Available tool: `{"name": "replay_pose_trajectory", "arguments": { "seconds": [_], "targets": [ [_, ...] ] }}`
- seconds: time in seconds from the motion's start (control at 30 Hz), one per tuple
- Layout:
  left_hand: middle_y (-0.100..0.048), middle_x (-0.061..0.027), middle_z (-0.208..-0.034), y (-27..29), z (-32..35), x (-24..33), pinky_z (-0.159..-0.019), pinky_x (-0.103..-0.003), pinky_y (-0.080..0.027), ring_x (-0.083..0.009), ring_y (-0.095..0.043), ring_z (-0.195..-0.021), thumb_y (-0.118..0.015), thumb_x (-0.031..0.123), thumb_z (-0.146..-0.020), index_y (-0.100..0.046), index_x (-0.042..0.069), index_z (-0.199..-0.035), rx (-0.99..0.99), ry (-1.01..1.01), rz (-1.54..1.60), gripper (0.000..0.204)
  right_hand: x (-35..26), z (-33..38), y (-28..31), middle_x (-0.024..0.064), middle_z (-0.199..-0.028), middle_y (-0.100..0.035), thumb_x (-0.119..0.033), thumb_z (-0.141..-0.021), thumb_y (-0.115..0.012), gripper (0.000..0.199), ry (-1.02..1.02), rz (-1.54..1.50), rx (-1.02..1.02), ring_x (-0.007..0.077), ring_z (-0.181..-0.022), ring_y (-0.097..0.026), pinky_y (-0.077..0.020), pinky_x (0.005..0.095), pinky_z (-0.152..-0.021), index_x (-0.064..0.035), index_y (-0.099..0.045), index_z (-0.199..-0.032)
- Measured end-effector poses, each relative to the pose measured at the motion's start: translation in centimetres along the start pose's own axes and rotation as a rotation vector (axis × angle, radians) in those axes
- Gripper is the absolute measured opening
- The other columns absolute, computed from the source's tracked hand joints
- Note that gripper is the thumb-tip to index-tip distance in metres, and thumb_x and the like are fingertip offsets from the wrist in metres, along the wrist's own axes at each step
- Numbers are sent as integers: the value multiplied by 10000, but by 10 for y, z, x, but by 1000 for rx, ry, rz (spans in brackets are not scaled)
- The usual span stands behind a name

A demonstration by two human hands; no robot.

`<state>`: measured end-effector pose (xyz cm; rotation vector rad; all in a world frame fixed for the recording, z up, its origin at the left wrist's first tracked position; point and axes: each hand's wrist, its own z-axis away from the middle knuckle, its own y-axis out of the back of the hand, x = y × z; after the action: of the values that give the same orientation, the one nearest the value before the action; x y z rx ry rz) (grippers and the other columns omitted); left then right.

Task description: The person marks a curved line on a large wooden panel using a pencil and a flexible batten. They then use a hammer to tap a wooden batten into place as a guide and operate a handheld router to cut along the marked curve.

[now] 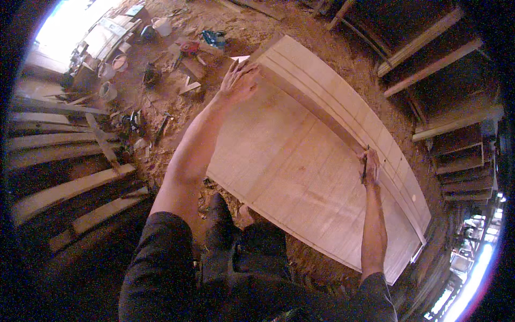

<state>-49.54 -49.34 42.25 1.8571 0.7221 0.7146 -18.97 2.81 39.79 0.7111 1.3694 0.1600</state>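
Observation:
A large pale wooden hull-like piece [279,145], made of broad sheets, lies in front of me. A raised straight wooden strip [322,115] runs lengthwise along it, and beyond the strip is a curved outer panel [332,80] with dark lines. My left hand [240,81] rests at the far left end of the strip, fingers spread, holding nothing. My right hand [372,165] is closed at the strip's nearer right part, around a thin dark stick-like tool [364,170]. Its exact kind is too small to make out.
Long boards [70,155] are stacked at the left. Buckets [107,90], a teal tool [213,38] and a red tool [190,48] lie on the shavings-covered floor [161,96]. Timber beams [434,67] of a rack stand at the right. My legs [222,220] are close to the hull's near edge.

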Motion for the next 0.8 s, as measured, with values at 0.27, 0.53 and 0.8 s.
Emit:
{"name": "replay_pose_trajectory", "arguments": {
  "seconds": [0.27,0.53,0.8],
  "targets": [
    [-563,-166,-1412,136,51,-58,-1204,-528,-281,-358,-507,-1338,-702,439,-864,-574,47,-1307,270,140,-106,605,-226,4,14,148,-897,-589,-369,-1073,-416,345,242,400,-229,347,-849,-557,-466,460,-800,-70,-542,-955],
    [-609,-149,-1197,269,309,-34,-1109,-541,-359,-389,-545,-1151,-746,439,-837,-623,86,-1258,534,392,-217,563,-459,73,-49,106,-992,-676,-349,-1062,-489,369,690,467,-544,234,-880,-625,-528,378,-749,-45,-586,-1247],
    [-573,-120,-1173,343,583,-3,-999,-510,-426,-337,-528,-1128,-746,510,-823,-661,130,-1223,861,863,-418,558,-627,121,-206,123,-1041,-688,-309,-1016,-494,402,1543,504,-510,346,-1044,-620,-463,470,-964,-40,-610,-1292]
  ]
}}
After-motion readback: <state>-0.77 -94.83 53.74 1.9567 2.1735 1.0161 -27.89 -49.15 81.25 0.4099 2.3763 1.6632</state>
